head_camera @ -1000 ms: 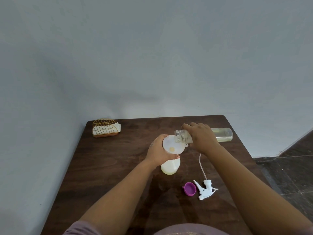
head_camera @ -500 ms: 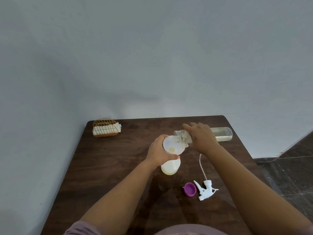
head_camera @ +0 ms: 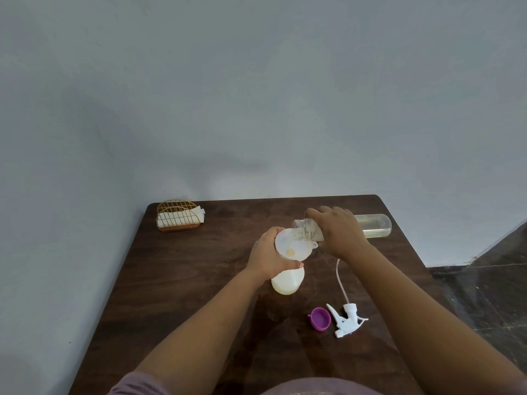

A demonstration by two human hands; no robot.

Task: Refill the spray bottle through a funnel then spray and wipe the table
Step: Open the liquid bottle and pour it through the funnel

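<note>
One funnel [head_camera: 293, 246] on one bottle [head_camera: 286, 282] (pale liquid inside), left hand [head_camera: 268, 255] gripping; right hand [head_camera: 339, 232] grips one tilted refill bottle [head_camera: 373, 226].

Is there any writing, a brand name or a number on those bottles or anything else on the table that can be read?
None can be read. The clear bottle in the right hand shows no legible label, and the spray bottle, funnel, purple cap and trigger head look plain.
</note>
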